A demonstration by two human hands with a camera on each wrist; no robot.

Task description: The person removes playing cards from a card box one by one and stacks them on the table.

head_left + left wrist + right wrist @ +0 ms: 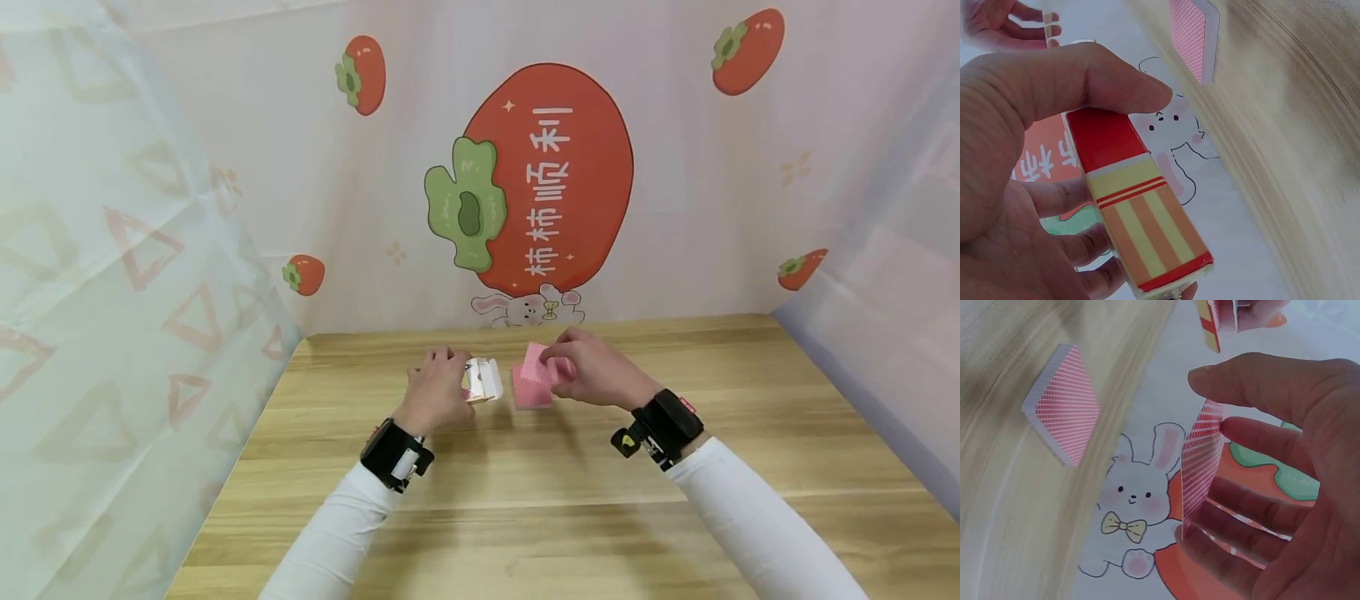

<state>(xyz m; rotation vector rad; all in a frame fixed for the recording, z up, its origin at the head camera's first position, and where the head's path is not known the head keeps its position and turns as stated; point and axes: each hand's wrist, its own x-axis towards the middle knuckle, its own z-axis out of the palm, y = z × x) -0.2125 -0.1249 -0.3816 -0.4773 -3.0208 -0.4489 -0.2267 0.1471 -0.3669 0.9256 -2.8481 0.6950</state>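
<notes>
My left hand (437, 390) grips a playing-card box (489, 379) whose white flap end faces right. In the left wrist view the box (1154, 219) shows a red, yellow and orange-striped side, with the thumb along its top end and fingers behind it. Just to the right, a deck of playing cards (532, 396) with pink patterned backs lies on the table. My right hand (603, 371) pinches a thin playing card (1200, 465) between thumb and fingers, raised over the deck; from the head it overlaps the deck's upper part.
The wooden table (525, 525) ends at the back against a cloth backdrop (675, 275) printed with persimmons and a rabbit. Pale cloth walls (97, 275) rise at both sides. Each wrist wears a black camera band (667, 423).
</notes>
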